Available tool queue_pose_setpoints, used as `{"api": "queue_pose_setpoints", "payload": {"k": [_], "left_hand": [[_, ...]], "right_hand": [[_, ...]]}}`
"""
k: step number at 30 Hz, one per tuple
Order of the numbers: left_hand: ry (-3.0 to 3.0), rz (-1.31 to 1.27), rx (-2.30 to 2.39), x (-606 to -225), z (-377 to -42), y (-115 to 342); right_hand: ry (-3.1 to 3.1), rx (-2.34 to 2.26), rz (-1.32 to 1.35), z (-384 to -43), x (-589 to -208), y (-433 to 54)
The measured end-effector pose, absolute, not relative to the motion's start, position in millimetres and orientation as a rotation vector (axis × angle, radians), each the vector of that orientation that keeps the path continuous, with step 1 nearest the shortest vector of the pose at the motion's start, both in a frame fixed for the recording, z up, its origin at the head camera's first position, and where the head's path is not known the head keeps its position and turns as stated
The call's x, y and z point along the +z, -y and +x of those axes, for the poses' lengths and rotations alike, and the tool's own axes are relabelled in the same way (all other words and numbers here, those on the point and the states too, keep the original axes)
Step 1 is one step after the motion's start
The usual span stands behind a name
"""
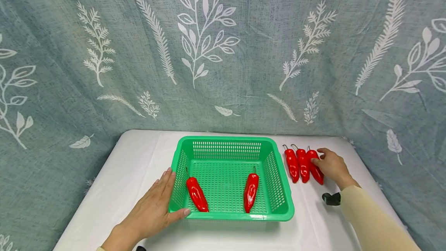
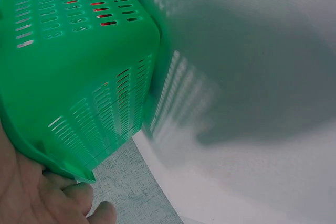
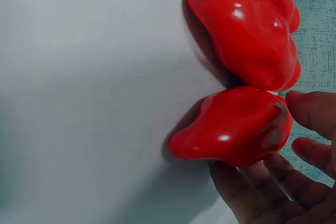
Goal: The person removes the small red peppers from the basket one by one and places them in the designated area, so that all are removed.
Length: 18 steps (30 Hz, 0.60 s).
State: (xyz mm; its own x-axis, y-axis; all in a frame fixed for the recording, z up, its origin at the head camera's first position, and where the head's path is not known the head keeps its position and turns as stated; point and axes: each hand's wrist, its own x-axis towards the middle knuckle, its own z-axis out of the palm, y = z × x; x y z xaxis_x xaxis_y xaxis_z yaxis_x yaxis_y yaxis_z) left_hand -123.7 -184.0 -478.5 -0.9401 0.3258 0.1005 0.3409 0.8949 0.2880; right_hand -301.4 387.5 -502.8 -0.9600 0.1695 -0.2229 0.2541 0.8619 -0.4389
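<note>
A green plastic basket (image 1: 230, 217) stands on the white table. Two red peppers lie inside it, one pepper (image 1: 197, 195) at the left and another pepper (image 1: 251, 192) at the right. My left hand (image 1: 153, 200) rests against the basket's left rim with fingers extended, thumb at the front rim. Right of the basket, three red peppers lie side by side: a left pepper (image 1: 292, 165), a middle pepper (image 1: 303, 165) and a right pepper (image 1: 315, 169). My right hand (image 1: 332, 165) holds the right pepper near its stem end, thumb and fingers on opposite sides (image 3: 236, 127).
The white-covered table (image 1: 139, 154) extends around the basket. A grey-green curtain (image 1: 258, 69) with white leaf prints hangs behind and along both sides. A black wrist device (image 1: 331, 199) sits by the right sleeve.
</note>
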Motion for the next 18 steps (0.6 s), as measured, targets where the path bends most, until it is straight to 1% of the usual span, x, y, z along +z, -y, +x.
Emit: {"api": "queue_pose_setpoints", "payload": {"k": [4,18], "left_hand": [[3.001,-0.536,-0.466,-478.7,-123.7,184.4],[2.990,-0.533,-0.475,-479.8,-123.5,184.6]], "right_hand": [[-2.874,-0.706,0.353,-297.8,-500.7,-385.0],[-2.981,-0.733,0.292,-288.1,-489.3,-369.3]]}}
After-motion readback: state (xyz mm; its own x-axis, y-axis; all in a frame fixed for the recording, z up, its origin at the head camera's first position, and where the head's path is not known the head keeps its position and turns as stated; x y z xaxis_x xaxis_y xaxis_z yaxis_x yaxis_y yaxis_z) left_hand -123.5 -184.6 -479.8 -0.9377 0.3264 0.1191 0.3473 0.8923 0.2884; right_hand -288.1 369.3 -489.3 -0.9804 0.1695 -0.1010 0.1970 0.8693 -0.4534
